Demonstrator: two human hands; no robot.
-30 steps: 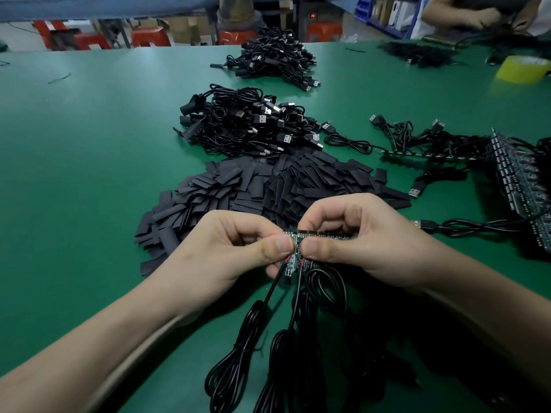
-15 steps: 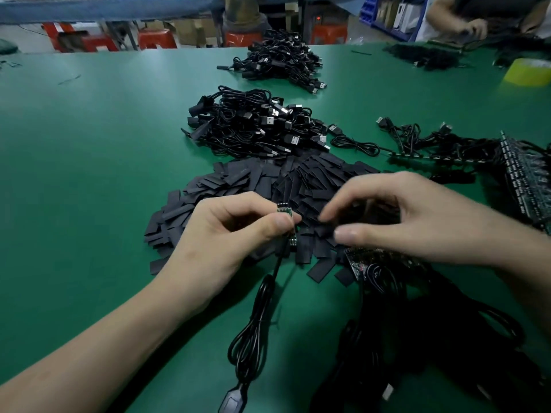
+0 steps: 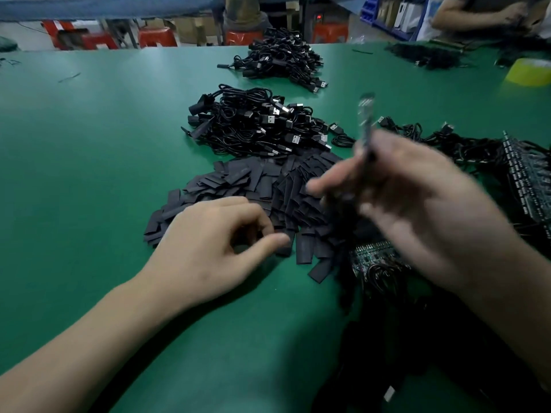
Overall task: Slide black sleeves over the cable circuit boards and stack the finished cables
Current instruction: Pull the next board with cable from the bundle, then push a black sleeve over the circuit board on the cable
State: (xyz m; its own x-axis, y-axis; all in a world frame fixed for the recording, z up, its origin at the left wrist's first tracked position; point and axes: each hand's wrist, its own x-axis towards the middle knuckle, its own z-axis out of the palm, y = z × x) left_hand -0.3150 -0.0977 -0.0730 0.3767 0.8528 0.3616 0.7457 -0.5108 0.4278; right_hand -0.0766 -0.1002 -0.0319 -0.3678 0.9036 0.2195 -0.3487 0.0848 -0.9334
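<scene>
Green work table [image 3: 89, 150] carries a heap of flat black sleeves [image 3: 253, 186] near its middle. The left hand [image 3: 214, 248] rests at the heap's near edge, fingers curled and thumb meeting forefinger; whether it pinches a sleeve cannot be told. The right hand [image 3: 417, 210], blurred, grips a slim cable circuit board [image 3: 365, 120] raised above the heap's right side. Coiled black cables [image 3: 253, 123] lie piled just beyond, toward the far edge.
</scene>
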